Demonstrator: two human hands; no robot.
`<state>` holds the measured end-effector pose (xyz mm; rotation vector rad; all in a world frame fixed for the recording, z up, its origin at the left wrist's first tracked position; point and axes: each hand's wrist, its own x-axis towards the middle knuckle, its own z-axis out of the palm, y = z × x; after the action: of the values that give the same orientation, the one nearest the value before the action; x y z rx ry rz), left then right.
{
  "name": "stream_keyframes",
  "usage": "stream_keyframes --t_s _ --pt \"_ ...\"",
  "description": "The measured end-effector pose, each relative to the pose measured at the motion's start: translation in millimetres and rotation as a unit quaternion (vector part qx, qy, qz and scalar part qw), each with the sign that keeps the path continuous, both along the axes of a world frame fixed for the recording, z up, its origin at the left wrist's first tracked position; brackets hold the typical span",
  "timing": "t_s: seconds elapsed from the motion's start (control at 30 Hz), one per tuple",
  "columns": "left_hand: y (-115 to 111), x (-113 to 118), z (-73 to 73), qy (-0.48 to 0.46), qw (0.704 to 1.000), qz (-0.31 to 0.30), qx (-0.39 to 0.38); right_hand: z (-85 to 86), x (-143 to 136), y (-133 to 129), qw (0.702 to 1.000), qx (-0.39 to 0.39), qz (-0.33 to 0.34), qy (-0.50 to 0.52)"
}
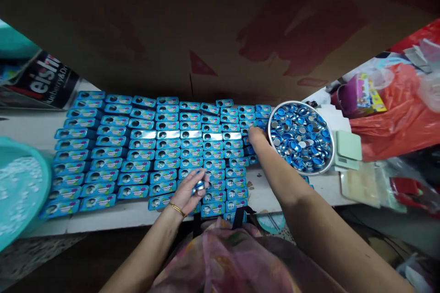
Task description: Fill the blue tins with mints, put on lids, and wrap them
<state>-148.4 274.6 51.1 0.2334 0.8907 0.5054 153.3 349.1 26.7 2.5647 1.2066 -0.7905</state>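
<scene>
Rows of small blue printed tins stand on the white table, many showing a round opening or dark round spot on top. My left hand, with bangles at the wrist, is curled palm up around a few small round metal caps above the front middle rows. At the right end of the rows, my right hand reaches down onto the tins beside the bowl. Its fingers are mostly hidden behind the hand, so what they hold does not show. A round metal bowl full of blue and silver caps sits just right of it.
A large cardboard box walls off the back. At the left stand a teal basin with white pieces and a dark printed carton. To the right lie a pale green scale, a red plastic bag and clear bags.
</scene>
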Motion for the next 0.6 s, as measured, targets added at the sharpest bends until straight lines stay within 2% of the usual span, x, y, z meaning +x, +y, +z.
stream_keyframes --t_s 0.17,0.2,0.27,0.33,0.4,0.5,0.6 --pt "5.9 16.2 6.4 -0.058 0.998 -0.017 0.000 21.4 -10.1 -9.7 0.999 -0.035 0.014 -0.025" --pt "8.0 16.9 6.6 -0.067 0.998 -0.019 -0.005 26.3 -18.1 -15.8 0.999 -0.014 0.025 -0.036" --pt "12.6 15.9 4.1 -0.077 0.997 -0.022 -0.013 33.9 -41.4 -30.8 0.995 0.073 0.059 -0.040" --pt "16.3 14.1 -1.8 -0.073 0.997 -0.027 -0.009 37.6 -71.5 -46.4 0.975 0.193 0.111 0.027" --pt "17.8 14.2 -9.3 -0.058 0.998 -0.036 0.008 37.4 -101.9 -58.8 0.941 0.257 0.158 0.156" --pt "16.7 19.4 -18.8 -0.026 0.998 -0.042 0.025 33.2 -132.8 -69.1 0.906 0.244 0.185 0.292" --pt "17.1 24.7 -22.9 -0.004 0.999 -0.036 0.016 29.9 -136.4 -73.2 0.899 0.235 0.188 0.319"
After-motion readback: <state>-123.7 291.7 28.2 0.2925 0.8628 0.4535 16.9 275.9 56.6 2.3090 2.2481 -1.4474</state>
